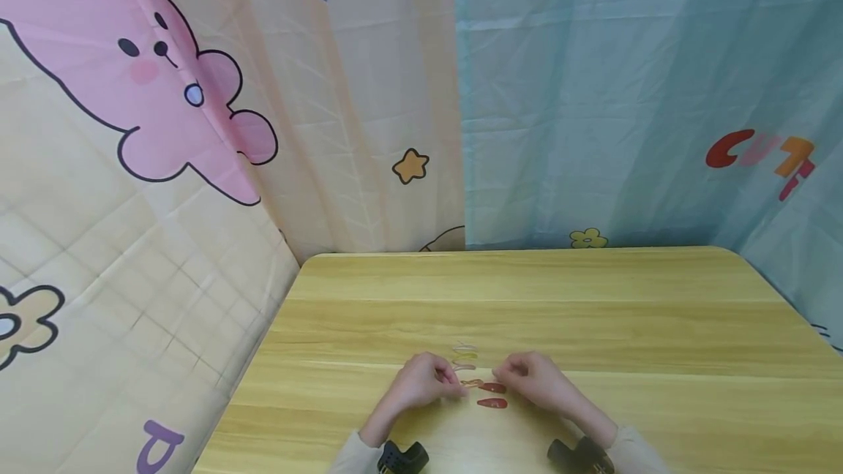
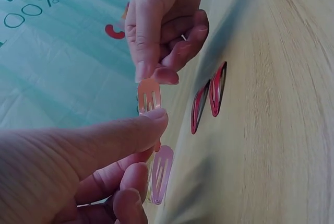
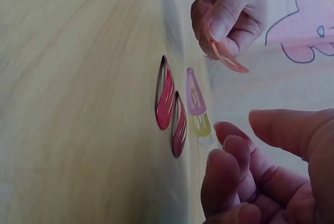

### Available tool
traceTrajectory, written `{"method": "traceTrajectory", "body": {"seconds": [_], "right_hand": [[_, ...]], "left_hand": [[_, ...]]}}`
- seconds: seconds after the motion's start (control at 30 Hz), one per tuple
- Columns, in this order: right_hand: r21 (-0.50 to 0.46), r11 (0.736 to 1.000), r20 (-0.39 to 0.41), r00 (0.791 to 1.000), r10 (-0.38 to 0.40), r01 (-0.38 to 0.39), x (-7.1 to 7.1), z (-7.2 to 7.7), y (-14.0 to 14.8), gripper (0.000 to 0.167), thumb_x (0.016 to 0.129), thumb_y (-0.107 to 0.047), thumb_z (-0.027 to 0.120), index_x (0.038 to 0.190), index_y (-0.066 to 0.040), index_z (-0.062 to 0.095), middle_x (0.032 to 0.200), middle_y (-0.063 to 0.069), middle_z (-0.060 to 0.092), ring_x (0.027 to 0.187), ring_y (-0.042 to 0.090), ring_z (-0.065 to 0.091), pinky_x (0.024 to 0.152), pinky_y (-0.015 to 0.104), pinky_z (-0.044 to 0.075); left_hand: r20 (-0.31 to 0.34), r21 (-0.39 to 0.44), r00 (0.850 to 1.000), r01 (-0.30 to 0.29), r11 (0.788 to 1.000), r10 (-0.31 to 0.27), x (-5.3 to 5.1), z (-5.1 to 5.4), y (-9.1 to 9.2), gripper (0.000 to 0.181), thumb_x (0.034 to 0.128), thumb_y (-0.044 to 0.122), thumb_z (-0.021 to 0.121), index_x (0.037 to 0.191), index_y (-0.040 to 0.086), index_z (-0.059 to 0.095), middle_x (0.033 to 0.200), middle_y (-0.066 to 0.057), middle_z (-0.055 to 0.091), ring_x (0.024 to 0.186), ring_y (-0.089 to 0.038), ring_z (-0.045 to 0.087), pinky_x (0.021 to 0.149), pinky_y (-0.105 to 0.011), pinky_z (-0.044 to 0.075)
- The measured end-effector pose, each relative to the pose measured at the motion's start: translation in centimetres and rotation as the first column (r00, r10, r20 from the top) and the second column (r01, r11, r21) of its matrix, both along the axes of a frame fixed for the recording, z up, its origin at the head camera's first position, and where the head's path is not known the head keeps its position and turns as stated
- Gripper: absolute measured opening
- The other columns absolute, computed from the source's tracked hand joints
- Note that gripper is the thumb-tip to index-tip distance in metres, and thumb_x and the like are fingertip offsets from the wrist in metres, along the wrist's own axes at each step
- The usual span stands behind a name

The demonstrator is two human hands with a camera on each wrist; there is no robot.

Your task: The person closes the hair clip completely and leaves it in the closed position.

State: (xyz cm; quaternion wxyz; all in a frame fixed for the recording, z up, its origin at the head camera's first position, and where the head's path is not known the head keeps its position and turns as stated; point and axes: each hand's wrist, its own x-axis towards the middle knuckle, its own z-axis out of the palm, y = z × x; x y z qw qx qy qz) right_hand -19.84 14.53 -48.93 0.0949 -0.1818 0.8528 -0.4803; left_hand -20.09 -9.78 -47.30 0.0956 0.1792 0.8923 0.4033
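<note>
The worktop (image 1: 593, 313) extends behind the clips to rounded corners beside hanging cloth (image 1: 560, 130); its near edge is cut off. The left hand (image 1: 426, 380) pinches a slotted orange clip (image 2: 150, 96) above the wood grain; the right hand (image 1: 536, 380), thumb and fingers parted, holds nothing nearby. Two glossy, teardrop-shaped red clips (image 3: 164, 109) lie beside a pink clip (image 3: 194, 85) and yellow clip (image 3: 201, 126). A pale clip (image 3: 205, 140) is indistinct; the left thumb covers part of the orange one.

Soft, dimmish light, with blurred shadows across the tabletop (image 1: 593, 328).
</note>
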Motion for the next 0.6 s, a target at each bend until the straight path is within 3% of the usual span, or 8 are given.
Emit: {"method": "traceTrajectory", "body": {"seconds": [0.4,0.6], "right_hand": [[-0.109,0.990,0.048,0.995,0.091,-0.085,0.6,0.8,-0.9,0.030,0.095,-0.035,0.057,0.086,-0.008,0.067,0.077,0.005,0.063,0.054,0.012,0.052,0.049,0.026,0.046],[-0.134,0.981,0.050,0.988,0.145,-0.137,0.8,0.9,-1.1,0.029,0.093,-0.033,0.061,0.087,-0.005,0.067,0.081,0.007,0.066,0.053,0.015,0.054,0.048,0.029,0.048]], "left_hand": [[0.058,0.103,0.995,0.075,0.992,-0.082,-0.1,0.2,0.4,0.017,0.0747,0.022,0.081,0.068,0.014,0.068,0.064,0.008,0.059,0.049,-0.004,0.047,0.045,-0.019,0.036],[0.061,0.115,0.993,0.091,0.989,-0.098,0.1,0.4,0.5,0.017,0.0747,0.021,0.081,0.067,0.014,0.067,0.065,0.009,0.060,0.050,-0.003,0.045,0.046,-0.018,0.034]]}}
